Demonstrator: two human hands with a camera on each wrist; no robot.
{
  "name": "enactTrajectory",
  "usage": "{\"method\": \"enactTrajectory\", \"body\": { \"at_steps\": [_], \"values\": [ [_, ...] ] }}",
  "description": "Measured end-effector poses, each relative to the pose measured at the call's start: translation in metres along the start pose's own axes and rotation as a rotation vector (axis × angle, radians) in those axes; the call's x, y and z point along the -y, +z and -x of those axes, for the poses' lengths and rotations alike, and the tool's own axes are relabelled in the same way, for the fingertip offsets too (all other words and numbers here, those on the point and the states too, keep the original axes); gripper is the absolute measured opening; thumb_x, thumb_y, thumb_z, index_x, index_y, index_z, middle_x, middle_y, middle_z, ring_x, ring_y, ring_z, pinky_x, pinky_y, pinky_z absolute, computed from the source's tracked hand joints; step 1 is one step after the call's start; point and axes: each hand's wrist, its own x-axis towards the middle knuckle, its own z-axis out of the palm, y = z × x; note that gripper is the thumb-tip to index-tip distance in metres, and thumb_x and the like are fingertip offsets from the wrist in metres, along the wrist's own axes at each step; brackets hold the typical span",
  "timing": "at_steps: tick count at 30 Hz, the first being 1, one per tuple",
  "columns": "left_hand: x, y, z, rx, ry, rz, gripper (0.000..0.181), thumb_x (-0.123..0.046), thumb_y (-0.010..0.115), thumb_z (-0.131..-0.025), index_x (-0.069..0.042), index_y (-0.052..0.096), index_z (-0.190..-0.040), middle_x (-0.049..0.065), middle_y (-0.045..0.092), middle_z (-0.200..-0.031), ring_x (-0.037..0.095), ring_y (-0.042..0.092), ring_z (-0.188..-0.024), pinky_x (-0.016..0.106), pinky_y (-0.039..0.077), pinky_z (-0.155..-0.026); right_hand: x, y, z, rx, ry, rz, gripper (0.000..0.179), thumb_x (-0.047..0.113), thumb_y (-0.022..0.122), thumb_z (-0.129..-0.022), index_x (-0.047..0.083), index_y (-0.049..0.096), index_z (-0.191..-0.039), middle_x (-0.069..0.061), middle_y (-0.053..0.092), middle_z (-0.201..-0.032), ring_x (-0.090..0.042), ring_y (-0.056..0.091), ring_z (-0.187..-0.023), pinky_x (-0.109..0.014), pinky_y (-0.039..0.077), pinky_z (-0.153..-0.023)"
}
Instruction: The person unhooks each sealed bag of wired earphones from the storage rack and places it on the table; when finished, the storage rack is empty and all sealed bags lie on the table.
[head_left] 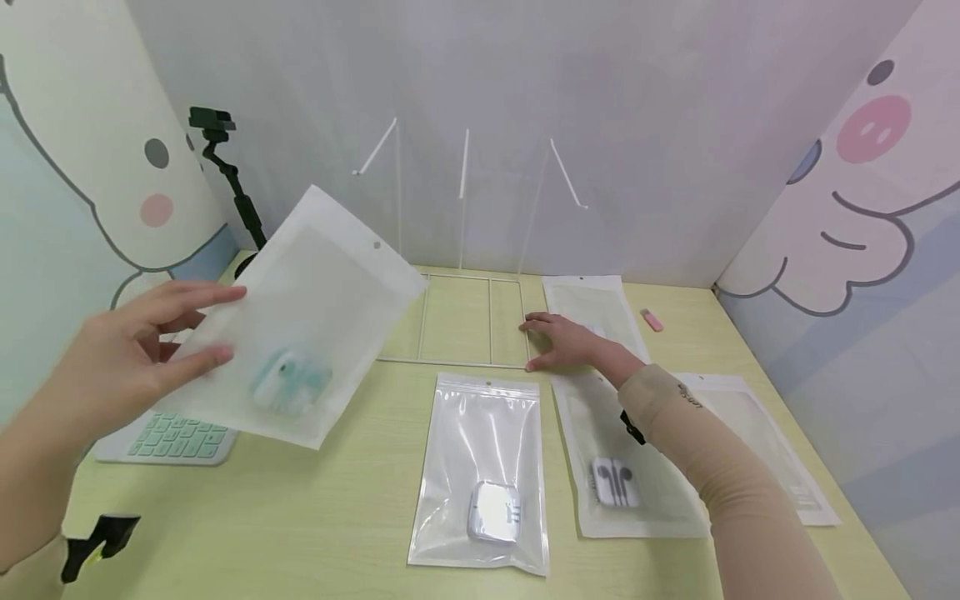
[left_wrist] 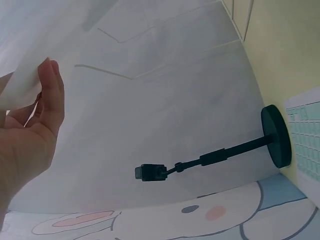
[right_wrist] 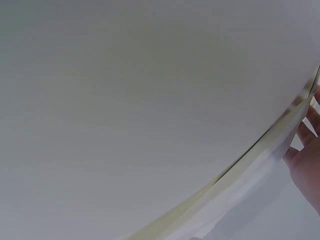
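My left hand (head_left: 142, 350) pinches the left edge of a frosted white pouch (head_left: 330, 275) between thumb and fingers, holding it raised and tilted. A pale blue-and-white item (head_left: 288, 382) shows through its lower part. In the left wrist view the left hand (left_wrist: 37, 112) grips the pouch (left_wrist: 22, 87) edge. My right hand (head_left: 566, 342) rests with spread fingers at the right bar of a white wire display rack (head_left: 453, 363), whose three hooked prongs stand at the back. In the right wrist view, fingers of the right hand (right_wrist: 307, 160) lie at a white sheet's (right_wrist: 150, 125) edge.
A clear-fronted pouch (head_left: 480, 442) with a white case lies in front of the rack. More pouches lie right, including one (head_left: 652, 517) with an earphone picture. A keyboard (head_left: 176, 437) and black stand (head_left: 243, 204) are left; a pink USB stick (head_left: 652, 320) lies back right.
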Motion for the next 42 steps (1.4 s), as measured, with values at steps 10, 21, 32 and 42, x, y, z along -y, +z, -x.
{"method": "enactTrajectory", "body": {
  "at_steps": [10, 21, 32, 42],
  "values": [
    [0.031, 0.019, 0.023, 0.095, -0.176, -0.077, 0.054, -0.013, 0.076, -0.08, -0.022, 0.058, -0.13, -0.029, 0.049, -0.122, -0.015, 0.05, -0.092, 0.005, 0.043, -0.066, -0.003, 0.001, -0.002, -0.008, -0.006, 0.021, 0.087, 0.065, 0.068, -0.073, 0.018, 0.042, -0.142, -0.012, 0.03, -0.151, -0.036, 0.028, -0.138, -0.053, 0.028, -0.11],
    [0.049, 0.061, 0.041, 0.187, -0.248, -0.034, 0.049, -0.027, 0.074, -0.083, -0.025, 0.058, -0.129, -0.017, 0.054, -0.128, -0.015, 0.048, -0.097, 0.003, 0.041, -0.078, -0.001, -0.001, -0.001, 0.002, -0.012, -0.003, 0.087, 0.061, 0.07, -0.074, 0.016, 0.042, -0.143, -0.014, 0.029, -0.152, -0.037, 0.027, -0.138, -0.053, 0.028, -0.109],
    [0.071, 0.073, 0.045, 0.251, -0.223, -0.209, 0.052, -0.012, 0.075, -0.08, -0.016, 0.058, -0.129, 0.011, 0.061, -0.121, 0.018, 0.056, -0.09, 0.018, 0.047, -0.072, -0.003, 0.001, -0.003, -0.002, -0.019, -0.005, 0.086, 0.061, 0.07, -0.073, 0.016, 0.043, -0.142, -0.013, 0.03, -0.151, -0.036, 0.028, -0.138, -0.052, 0.027, -0.11],
    [0.087, 0.077, 0.049, 0.469, -0.208, -0.334, 0.063, -0.017, 0.078, -0.075, -0.012, 0.053, -0.133, -0.002, 0.042, -0.075, 0.007, 0.037, -0.068, 0.021, 0.03, -0.056, -0.001, -0.001, -0.001, -0.005, -0.015, -0.014, 0.084, 0.057, 0.072, -0.074, 0.016, 0.043, -0.142, -0.013, 0.03, -0.151, -0.036, 0.027, -0.138, -0.052, 0.027, -0.111]
  ]
}}
